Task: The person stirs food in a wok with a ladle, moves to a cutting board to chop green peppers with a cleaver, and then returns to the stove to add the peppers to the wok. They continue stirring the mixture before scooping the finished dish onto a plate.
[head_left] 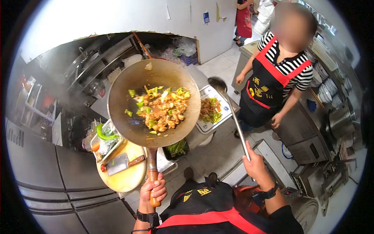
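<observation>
My left hand [154, 190] is closed round the wooden handle of a wok [124, 76], which is raised in front of me. Inside the wok lies a stir-fry [165, 109] of browned pieces with green vegetable bits. My right hand [255, 162] grips the long metal handle of a ladle [217, 83], its bowl pointing away from me near a white rectangular plate [225, 117]. More of the same sort of food [210, 110] sits on that plate, which the wok partly hides.
At left, a cleaver [117, 164] rests on a round cutting board [128, 177], beside a basket with a green pepper [104, 133]. A dark tray of greens [177, 149] is below the wok. A person in an apron [261, 84] stands at right; another is farther back.
</observation>
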A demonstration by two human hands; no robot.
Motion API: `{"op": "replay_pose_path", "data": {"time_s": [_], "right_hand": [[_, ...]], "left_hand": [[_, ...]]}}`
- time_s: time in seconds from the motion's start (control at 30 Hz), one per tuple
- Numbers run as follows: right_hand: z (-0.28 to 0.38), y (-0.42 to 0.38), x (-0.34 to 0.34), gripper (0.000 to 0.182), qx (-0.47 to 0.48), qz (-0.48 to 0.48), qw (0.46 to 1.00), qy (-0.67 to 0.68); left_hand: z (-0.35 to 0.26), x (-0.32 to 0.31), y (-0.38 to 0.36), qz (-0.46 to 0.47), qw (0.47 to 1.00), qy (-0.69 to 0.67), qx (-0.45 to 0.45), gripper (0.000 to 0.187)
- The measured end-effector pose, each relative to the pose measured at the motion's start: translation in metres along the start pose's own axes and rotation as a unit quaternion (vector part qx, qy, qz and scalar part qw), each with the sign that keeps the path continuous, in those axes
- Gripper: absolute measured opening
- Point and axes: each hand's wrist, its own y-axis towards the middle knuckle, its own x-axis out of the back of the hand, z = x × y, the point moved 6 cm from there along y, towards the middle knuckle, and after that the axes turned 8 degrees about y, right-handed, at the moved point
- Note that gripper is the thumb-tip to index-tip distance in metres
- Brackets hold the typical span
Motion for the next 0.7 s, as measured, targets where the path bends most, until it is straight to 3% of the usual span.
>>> {"op": "replay_pose_path", "data": {"time_s": [0.1,0.17,0.23,0.3,0.33,0.43,0.57,0.7], "right_hand": [[0.027,-0.011,-0.002,0.063,-0.020,-0.020,0.998,0.064],[0.037,-0.008,-0.014,0.063,-0.033,0.028,0.971,0.233],[0.049,0.014,-0.026,0.063,-0.006,0.037,0.972,0.231],[0.074,0.040,-0.043,0.061,0.106,0.037,0.993,0.037],[0.082,0.051,-0.057,0.063,0.165,0.023,0.985,0.036],[0.064,0.072,-0.080,0.066,0.194,0.055,0.977,-0.066],[0.041,0.046,-0.050,0.069,0.226,0.104,0.963,-0.107],[0.047,0.059,-0.029,0.066,0.117,0.073,0.989,-0.051]], "left_hand": [[-0.006,0.016,0.004,0.014,1.000,0.008,0.017,0.012],[-0.010,0.031,0.011,0.013,0.999,0.032,0.039,0.013],[-0.015,0.044,0.020,0.006,0.997,0.058,0.048,0.015],[-0.018,0.052,0.030,0.024,0.996,0.062,0.062,0.014],[-0.020,0.052,0.034,0.022,0.995,0.068,0.067,0.014],[-0.018,0.053,0.058,0.029,0.993,0.075,0.088,0.014],[-0.014,0.053,0.089,0.076,0.991,0.022,0.109,0.012],[-0.013,0.049,0.108,0.077,0.990,0.031,0.115,0.011]]}}
